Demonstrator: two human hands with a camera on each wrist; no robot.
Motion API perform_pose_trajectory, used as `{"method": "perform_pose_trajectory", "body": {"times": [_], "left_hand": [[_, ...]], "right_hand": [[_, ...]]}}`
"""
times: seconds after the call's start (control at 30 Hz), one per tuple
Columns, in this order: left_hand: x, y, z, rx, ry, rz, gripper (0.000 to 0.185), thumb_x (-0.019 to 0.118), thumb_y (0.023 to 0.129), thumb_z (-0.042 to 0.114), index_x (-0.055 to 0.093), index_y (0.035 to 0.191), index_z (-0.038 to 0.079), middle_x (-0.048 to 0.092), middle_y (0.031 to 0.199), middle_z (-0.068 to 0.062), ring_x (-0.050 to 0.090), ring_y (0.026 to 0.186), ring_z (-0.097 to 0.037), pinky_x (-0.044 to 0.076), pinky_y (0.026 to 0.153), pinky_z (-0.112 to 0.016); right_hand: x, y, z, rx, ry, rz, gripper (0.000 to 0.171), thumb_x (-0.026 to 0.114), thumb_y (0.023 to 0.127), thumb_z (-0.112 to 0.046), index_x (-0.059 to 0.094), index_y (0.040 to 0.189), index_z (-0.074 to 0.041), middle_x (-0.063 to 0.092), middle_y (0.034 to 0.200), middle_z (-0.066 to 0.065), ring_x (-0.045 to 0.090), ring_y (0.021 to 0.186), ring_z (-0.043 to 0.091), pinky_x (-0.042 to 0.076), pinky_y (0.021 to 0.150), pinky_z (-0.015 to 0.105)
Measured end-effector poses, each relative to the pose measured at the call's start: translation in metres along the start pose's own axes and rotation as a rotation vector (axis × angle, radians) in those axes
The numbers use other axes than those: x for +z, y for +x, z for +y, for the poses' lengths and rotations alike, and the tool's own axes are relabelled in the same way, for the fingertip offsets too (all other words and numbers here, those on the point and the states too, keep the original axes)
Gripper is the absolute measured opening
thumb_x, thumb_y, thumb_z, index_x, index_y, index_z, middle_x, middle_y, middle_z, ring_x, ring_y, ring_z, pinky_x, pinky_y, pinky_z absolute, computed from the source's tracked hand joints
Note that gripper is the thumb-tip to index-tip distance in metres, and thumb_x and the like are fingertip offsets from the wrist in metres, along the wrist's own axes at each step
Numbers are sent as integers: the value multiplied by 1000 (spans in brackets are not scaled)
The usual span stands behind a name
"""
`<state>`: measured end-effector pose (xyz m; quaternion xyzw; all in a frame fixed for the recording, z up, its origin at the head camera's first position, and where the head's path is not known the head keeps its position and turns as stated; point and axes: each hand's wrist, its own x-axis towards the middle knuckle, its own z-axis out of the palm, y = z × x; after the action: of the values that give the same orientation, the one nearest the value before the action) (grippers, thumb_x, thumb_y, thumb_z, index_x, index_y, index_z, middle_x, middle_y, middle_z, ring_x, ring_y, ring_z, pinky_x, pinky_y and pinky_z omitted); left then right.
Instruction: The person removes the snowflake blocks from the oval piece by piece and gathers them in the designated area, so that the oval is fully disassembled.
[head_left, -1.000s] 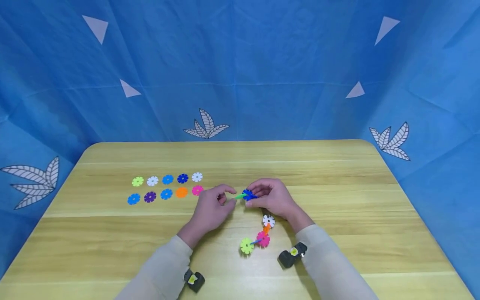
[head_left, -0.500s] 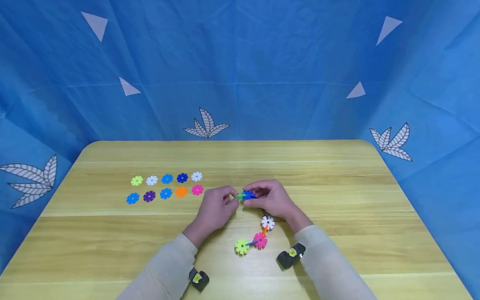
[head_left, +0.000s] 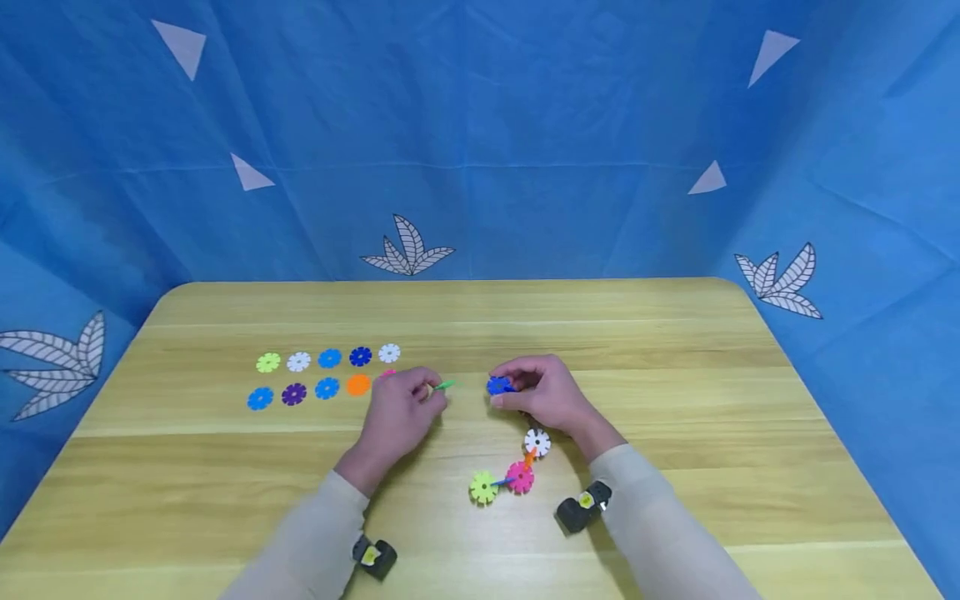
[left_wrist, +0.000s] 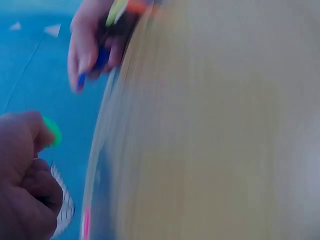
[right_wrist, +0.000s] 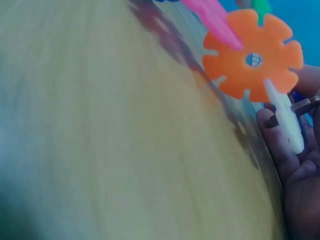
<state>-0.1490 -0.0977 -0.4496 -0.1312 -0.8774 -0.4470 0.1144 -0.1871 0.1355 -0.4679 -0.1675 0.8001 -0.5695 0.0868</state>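
Note:
My left hand (head_left: 393,417) pinches a green notched plastic disc (head_left: 445,385) between thumb and finger, in front of the loose discs. To its right, my right hand (head_left: 547,396) pinches a dark blue notched disc (head_left: 498,385), apart from the green one. From the right hand a chain of interlocked discs trails down: a dark piece partly hidden, a white disc (head_left: 537,442), an orange disc (right_wrist: 277,37), a pink disc (head_left: 521,477), a blue disc seen edge-on and a yellow-green disc (head_left: 483,487). The left wrist view is blurred; the green disc (left_wrist: 54,134) shows at the fingertips.
Several loose notched discs lie in two rows at the left of the wooden table (head_left: 637,333), among them a purple disc (head_left: 294,394) and a loose orange disc (head_left: 358,384). A pink one is partly covered by the left hand. A blue cloth backdrop (head_left: 525,125) stands behind.
My left hand has drawn leftward with the green disc, which earlier met the blue disc and now stands apart from it. The right hand stays nearly in place, holding the chain.

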Motion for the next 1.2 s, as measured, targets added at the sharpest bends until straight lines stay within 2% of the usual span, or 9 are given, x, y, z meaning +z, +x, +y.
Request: {"method": "perform_pose_trajectory", "body": {"times": [0.1, 0.4, 0.6, 0.8, 1.2], "left_hand": [[-13, -3, -9, -55, -30, 65, 9, 74, 74, 1, 69, 77, 7, 35, 48, 5, 27, 43, -4, 31, 44, -24], [-35, -15, -19, -273, -83, 37, 6, 71, 79, 9, 68, 84, 10, 38, 54, 0, 31, 46, -12, 30, 46, -24], [-48, -19, -27, -335, -77, 72, 8, 71, 81, 12, 68, 87, 8, 41, 56, -1, 36, 48, -11, 38, 52, -27], [-64, -25, -33, -362, -56, 122, 8, 71, 82, 11, 68, 87, 5, 41, 57, -2, 37, 51, -13, 38, 54, -26], [-99, -47, -46, -575, -35, 210, 21, 71, 84, 19, 65, 96, 2, 50, 73, -5, 45, 64, -15, 39, 56, -24]], "right_hand": [[-3, -1, 0, 10, 7, 15, 32, 85, 69, -20, 74, 100, -15, 66, 85, 3, 58, 76, 23, 49, 68, 35], [1, -1, 2, 23, 12, -29, 35, 86, 68, -26, 74, 101, -18, 66, 88, 3, 58, 79, 23, 49, 71, 37], [2, -1, 3, 30, 7, -28, 34, 86, 68, -25, 74, 99, -20, 65, 86, 4, 57, 78, 24, 49, 70, 38], [3, 1, 2, 29, 3, -30, 35, 86, 68, -26, 73, 99, -18, 65, 86, 4, 57, 77, 23, 49, 70, 38], [4, 1, 1, 50, 7, -16, 35, 87, 66, -25, 73, 98, -20, 64, 85, 4, 57, 78, 24, 48, 71, 39]]}}
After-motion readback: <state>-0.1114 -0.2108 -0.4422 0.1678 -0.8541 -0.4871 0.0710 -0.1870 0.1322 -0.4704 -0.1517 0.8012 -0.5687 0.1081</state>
